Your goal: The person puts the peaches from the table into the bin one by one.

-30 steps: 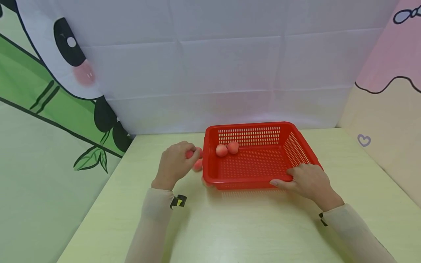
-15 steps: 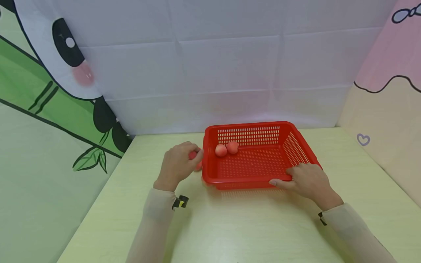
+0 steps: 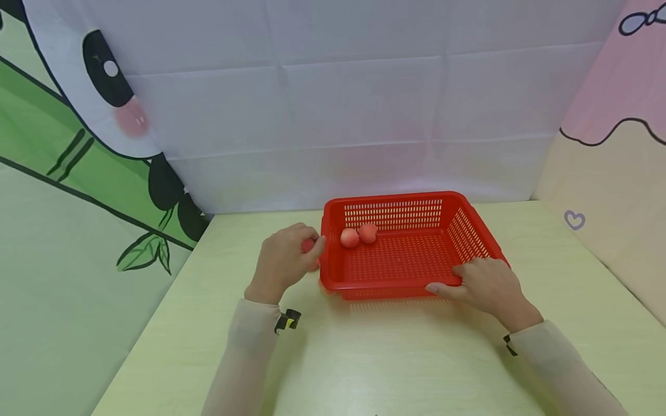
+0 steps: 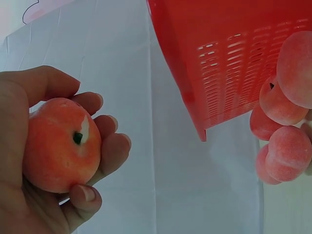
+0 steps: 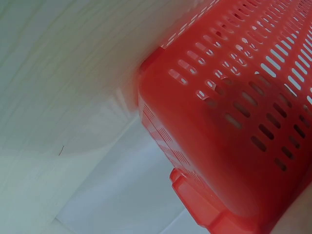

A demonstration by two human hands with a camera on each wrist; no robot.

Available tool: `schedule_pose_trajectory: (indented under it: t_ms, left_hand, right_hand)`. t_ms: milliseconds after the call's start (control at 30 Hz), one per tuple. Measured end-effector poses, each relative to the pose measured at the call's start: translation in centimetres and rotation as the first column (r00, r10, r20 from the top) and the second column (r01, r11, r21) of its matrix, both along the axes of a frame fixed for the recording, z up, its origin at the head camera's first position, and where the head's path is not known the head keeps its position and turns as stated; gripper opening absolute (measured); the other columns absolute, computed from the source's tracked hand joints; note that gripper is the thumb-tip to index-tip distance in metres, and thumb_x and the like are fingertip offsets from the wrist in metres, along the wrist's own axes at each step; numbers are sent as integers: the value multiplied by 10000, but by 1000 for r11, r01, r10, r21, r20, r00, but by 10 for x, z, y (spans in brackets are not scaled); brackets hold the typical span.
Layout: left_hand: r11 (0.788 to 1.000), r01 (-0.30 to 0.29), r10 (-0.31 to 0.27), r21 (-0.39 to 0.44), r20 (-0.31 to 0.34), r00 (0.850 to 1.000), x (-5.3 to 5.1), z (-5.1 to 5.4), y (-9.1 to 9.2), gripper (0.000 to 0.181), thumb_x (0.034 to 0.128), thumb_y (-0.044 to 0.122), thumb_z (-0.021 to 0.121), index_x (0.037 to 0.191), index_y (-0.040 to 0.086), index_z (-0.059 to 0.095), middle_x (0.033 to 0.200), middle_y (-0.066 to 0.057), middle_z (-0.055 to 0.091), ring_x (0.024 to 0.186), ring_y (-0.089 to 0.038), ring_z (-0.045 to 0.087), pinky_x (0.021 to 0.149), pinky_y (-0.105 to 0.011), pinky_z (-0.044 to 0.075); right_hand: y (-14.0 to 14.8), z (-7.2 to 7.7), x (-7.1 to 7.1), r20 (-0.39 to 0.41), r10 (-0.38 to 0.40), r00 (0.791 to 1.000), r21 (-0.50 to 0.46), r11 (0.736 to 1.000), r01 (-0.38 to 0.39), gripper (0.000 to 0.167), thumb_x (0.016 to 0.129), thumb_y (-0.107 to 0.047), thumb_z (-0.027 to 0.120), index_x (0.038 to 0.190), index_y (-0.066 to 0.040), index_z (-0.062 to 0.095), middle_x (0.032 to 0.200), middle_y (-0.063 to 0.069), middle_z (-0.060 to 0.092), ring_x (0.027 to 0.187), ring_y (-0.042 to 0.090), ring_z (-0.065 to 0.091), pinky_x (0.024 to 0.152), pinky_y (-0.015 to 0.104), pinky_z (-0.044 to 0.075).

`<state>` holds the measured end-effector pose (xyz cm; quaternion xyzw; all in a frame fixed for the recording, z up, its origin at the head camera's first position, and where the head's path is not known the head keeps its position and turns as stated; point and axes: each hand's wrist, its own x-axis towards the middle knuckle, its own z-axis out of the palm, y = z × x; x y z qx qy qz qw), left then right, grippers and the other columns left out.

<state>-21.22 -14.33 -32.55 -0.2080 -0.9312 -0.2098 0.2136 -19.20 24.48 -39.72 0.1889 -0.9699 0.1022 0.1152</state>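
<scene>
A red plastic basket [image 3: 395,285] with slotted walls stands on the table. Two peaches [image 3: 359,235] lie inside it at the left. My left hand [image 3: 283,260] is just left of the basket's rim, its fingers curled round an orange-pink peach [image 4: 56,146] with a dark stem spot. At the basket's front right corner, my right hand [image 3: 486,289] grips the rim, thumb outside and fingers over the inside. Several more peaches [image 4: 287,151] rest outside the basket, against its left side; in the head view they are mostly hidden by the left hand and basket.
The pale wooden table [image 3: 354,364] extends in front of the basket. Behind it hangs a whitish cloth [image 3: 364,115]; printed panels stand at left and right, the right one [image 3: 609,202] beige and pink.
My left hand, with the peach, has moved slightly right towards the basket's left rim. The right hand and basket have stayed in place.
</scene>
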Motion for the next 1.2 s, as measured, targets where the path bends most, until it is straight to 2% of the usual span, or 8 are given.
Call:
schedule_pose_trajectory:
  t_ms: [267, 467, 667, 1200]
  left_hand:
    - [1000, 3, -3, -14, -20, 1000, 1, 2, 2, 201, 992, 216, 724, 834, 93, 721, 718, 1, 564, 615, -156, 502, 527, -296, 431]
    - [1000, 29, -29, 6, -37, 999, 2, 3, 4, 188, 982, 184, 726, 825, 86, 693, 717, -4, 542, 624, -163, 487, 537, -301, 416]
    - [997, 58, -57, 46, -23, 998, 2, 4, 7, 127, 979, 160, 723, 885, 75, 724, 771, -21, 590, 665, -169, 516, 556, -304, 453]
    - [997, 54, -53, 59, -21, 998, 4, 5, 10, 101, 979, 148, 721, 911, 74, 727, 820, -36, 619, 698, -188, 539, 582, -312, 486]
  right_hand:
    - [0, -1, 0, -6, -1, 1000, 7, 1000, 1, 707, 907, -749, 661, 603, -228, 291, 575, -112, 157, 589, 81, 153, 538, 295, 145]
    - [0, 0, 0, -3, 0, 1000, 14, 1000, 0, 700, 911, -740, 663, 599, -225, 305, 572, -110, 168, 581, 79, 162, 535, 292, 152]
    - [0, 0, 0, -5, -3, 1000, 15, 1000, 3, 702, 910, -724, 674, 593, -222, 299, 566, -107, 166, 576, 80, 161, 533, 291, 152]
    - [0, 0, -1, -13, 1, 1000, 20, 1000, -1, 704, 907, -736, 669, 585, -220, 314, 556, -110, 187, 564, 79, 184, 529, 292, 168]
